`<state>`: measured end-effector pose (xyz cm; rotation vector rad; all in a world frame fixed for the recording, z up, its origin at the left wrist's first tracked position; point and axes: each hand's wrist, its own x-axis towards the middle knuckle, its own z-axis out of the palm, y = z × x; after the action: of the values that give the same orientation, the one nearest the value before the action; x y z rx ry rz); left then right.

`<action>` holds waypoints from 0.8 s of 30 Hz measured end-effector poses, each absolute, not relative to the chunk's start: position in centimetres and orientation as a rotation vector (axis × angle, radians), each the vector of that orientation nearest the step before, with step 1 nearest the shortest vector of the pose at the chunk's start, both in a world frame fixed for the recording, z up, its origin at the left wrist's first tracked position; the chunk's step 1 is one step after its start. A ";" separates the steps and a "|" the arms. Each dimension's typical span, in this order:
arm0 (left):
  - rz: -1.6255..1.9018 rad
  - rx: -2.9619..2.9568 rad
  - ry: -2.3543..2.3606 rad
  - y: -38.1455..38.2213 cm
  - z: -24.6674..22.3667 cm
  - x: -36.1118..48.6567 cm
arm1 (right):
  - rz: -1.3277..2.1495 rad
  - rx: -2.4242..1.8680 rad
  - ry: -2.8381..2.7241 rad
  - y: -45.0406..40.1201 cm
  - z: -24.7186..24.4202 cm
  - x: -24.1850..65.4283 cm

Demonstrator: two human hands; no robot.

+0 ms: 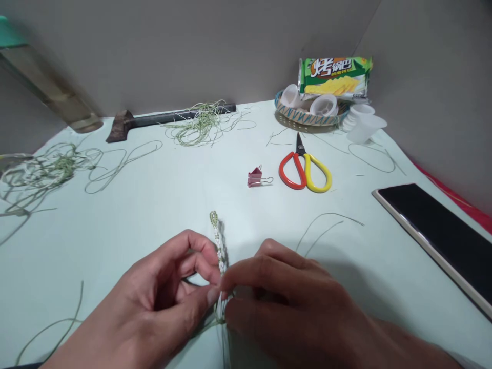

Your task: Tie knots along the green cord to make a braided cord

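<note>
Braided cord (218,238), white and green, one: I have it at the fingertips of both hands, its looped end lying out ahead of them and its loose strands trailing back beneath them. Left hand (154,302): thumb and fingers pinching the braid from its left side. Right hand (292,302): thumb and forefinger bent in close at the lower part of the braid; I cannot tell whether a strand is gripped between them. Binder clip (254,177), pink, one: ahead of the fingertips, slightly to their right. Scissors (301,149), red and yellow handles, one pair: just right of the clip, blades pointing away from the fingers. Green strands (334,213), thin: just past the right knuckles. Phone (438,236), dark screen, one: well right of the right fingers. Farthest ahead of them, to the right, I list a woven basket (307,119) with white cups (325,106) and a snack packet (334,77); ahead and left, a dark-handled tool (148,121) and a bottle (57,89).
</note>
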<state>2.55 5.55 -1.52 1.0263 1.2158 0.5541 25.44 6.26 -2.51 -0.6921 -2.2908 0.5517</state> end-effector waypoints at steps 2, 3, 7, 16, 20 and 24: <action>0.533 1.029 1.230 5.4 -1.6 2.5 | 0.549 -0.712 -2.152 6.0 -2.8 25.2; 0.530 1.019 1.231 5.3 -1.6 2.5 | 0.558 -0.730 -2.112 5.9 -2.9 25.1; 0.488 0.944 1.188 4.9 -1.9 2.1 | 0.617 -0.719 -2.169 5.7 -2.6 25.2; 0.586 0.952 1.171 4.8 -1.6 2.6 | 0.647 -0.549 -2.262 6.7 -1.7 25.6; 0.540 0.972 1.212 4.8 -1.4 2.8 | 0.678 -0.579 -2.225 6.4 -1.8 25.6; 0.497 0.924 1.193 4.7 -1.2 2.5 | 0.695 -0.670 -2.206 5.9 -2.0 25.5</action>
<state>2.50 4.67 -1.25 0.9237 1.1927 0.4970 25.45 5.91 -1.96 -0.6703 -2.2062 0.6952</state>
